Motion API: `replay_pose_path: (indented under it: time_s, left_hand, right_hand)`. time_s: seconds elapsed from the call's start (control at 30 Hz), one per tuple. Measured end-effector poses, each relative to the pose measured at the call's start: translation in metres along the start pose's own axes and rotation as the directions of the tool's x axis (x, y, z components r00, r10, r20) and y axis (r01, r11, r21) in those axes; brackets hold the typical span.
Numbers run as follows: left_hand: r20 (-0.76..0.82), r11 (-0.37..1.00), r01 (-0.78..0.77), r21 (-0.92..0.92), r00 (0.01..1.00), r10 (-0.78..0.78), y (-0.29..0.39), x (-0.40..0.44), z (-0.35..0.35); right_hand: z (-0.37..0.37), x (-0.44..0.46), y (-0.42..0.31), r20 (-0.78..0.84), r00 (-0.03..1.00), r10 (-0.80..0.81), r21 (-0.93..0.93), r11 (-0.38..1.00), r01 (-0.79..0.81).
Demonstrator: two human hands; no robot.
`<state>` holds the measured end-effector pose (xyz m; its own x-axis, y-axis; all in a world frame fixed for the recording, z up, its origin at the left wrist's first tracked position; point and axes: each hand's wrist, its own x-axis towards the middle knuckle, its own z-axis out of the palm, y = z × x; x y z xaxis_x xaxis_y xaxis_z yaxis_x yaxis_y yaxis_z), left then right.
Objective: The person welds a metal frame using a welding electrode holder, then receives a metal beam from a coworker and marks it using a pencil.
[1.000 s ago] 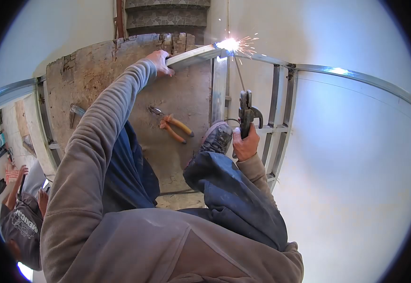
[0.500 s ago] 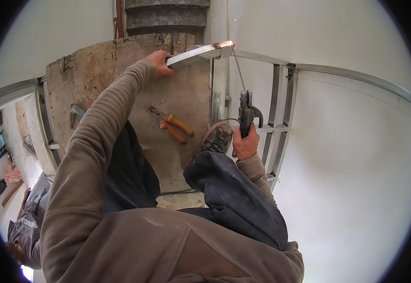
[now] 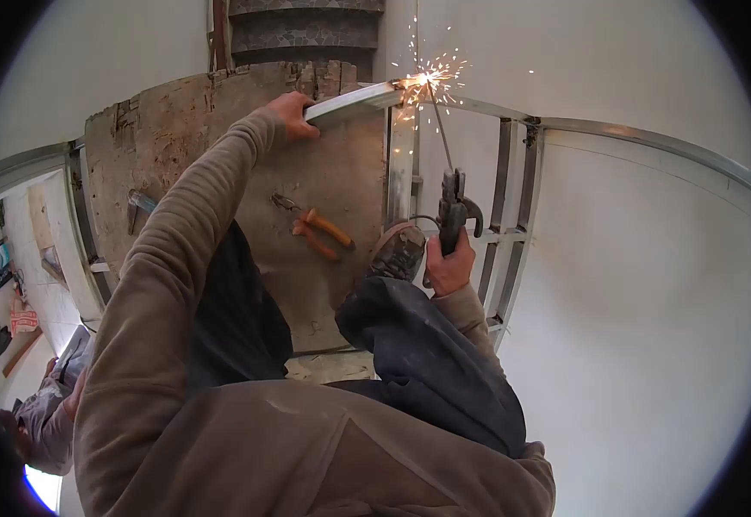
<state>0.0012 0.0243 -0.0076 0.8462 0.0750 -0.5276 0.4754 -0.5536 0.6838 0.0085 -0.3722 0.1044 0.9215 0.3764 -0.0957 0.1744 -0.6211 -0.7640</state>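
Worn wd. board: 1 pr. orange-hdld. pliers, 1 hammer.

A broad off-white wall is filling the right side, with faint shading spreading across its middle. Another pale wall is rising at the upper left. Between them, grey steps with a stone pattern are showing at the top, and a reddish-brown post is standing along their left edge. A worn wooden board, splintered along its far edge, is covering the middle. At the lower left a pale area, probably floor, is appearing, and a white glow is shining below it.
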Motion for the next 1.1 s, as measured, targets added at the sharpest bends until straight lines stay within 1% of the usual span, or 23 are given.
replay_pose_path:
  time_s: [0.07,0.27,0.5,0.6,0.73,0.83,0.93,0.97,1.03,1.07,1.1]
  left_hand:
    - [-0.032,1.000,-0.009,0.014,0.999,0.010,-0.002,-0.001,0.001]
    - [-0.027,1.000,-0.022,0.004,0.999,0.023,0.001,-0.004,-0.001]
    - [0.007,1.000,-0.012,-0.018,1.000,0.013,0.005,-0.005,-0.003]
    - [0.021,1.000,-0.025,-0.017,0.999,0.025,0.000,-0.001,-0.002]
    - [0.000,1.000,-0.012,-0.012,1.000,0.012,0.002,-0.004,-0.001]
    - [0.006,1.000,0.009,-0.009,1.000,-0.009,0.005,-0.004,-0.002]
    - [0.010,1.000,0.011,-0.010,1.000,-0.011,0.007,-0.006,-0.004]
    - [0.012,1.000,0.009,-0.011,1.000,-0.009,0.008,-0.006,-0.004]
    - [0.014,1.000,0.014,-0.014,1.000,-0.014,0.008,-0.006,-0.004]
    - [0.016,1.000,0.017,-0.015,1.000,-0.017,0.008,-0.006,-0.004]
    - [0.012,1.000,0.019,-0.011,1.000,-0.019,0.009,-0.006,-0.005]
  right_hand:
    - [0.000,0.001,-0.003,0.001,1.000,-0.008,-0.008,1.000,0.008]
    - [0.001,0.003,-0.002,0.015,1.000,-0.018,-0.040,0.999,0.019]
    - [0.000,0.003,0.003,0.050,0.999,0.022,-0.056,0.998,-0.020]
    - [0.001,0.004,-0.001,0.021,1.000,-0.010,-0.030,0.999,0.011]
    - [-0.001,0.003,0.000,0.048,0.998,0.036,-0.059,0.998,-0.033]
    - [-0.002,0.003,0.000,0.075,0.993,0.093,-0.035,0.995,-0.090]
    - [0.000,0.002,0.016,0.122,0.978,0.172,0.186,0.964,-0.192]
    - [-0.002,0.001,0.020,0.166,0.957,0.236,0.260,0.926,-0.273]
    - [-0.007,0.004,0.005,0.267,0.899,0.348,0.388,0.815,-0.431]
    - [-0.005,0.003,0.009,0.159,0.961,0.227,0.238,0.936,-0.260]
    - [0.000,0.002,0.011,0.073,0.994,0.078,0.061,0.995,-0.082]
